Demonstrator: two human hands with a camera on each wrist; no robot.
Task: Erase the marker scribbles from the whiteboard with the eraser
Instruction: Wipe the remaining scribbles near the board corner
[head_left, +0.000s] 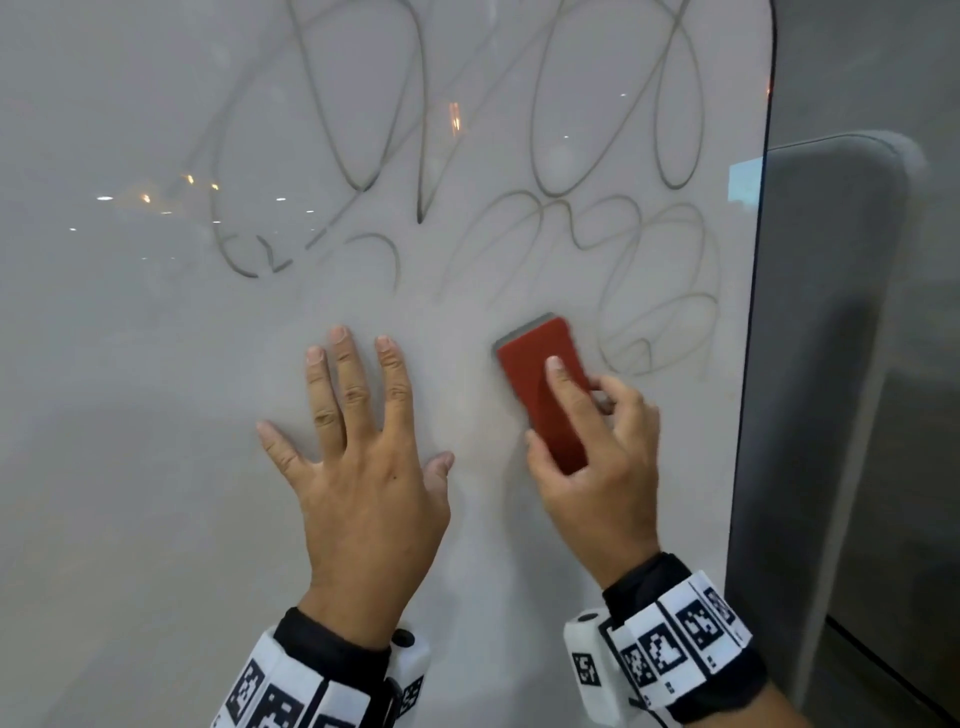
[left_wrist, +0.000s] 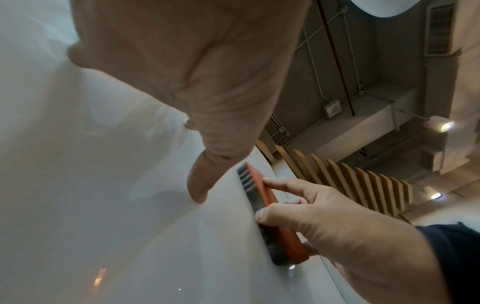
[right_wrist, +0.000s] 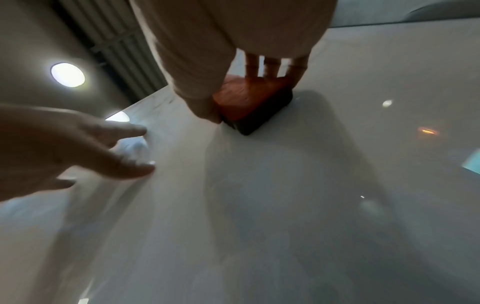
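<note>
The red eraser (head_left: 540, 389) is being gripped by the right hand (head_left: 597, 462) and pressed to the whiteboard (head_left: 130, 364) near its right edge, just below the remaining scribbles (head_left: 519, 156), which are next to be wiped upward, while the left hand (head_left: 358, 462) is being held flat, fingers spread, bracing the board.

eraser (head_left: 540, 389) sits flat on the whiteboard (head_left: 130, 467), right of the left hand (head_left: 363, 467), scribbles (head_left: 467, 156) above both

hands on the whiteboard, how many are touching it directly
1. The left hand lies flat on the whiteboard with fingers spread. The right hand grips the red eraser, which is what presses on the board beside it.
</note>
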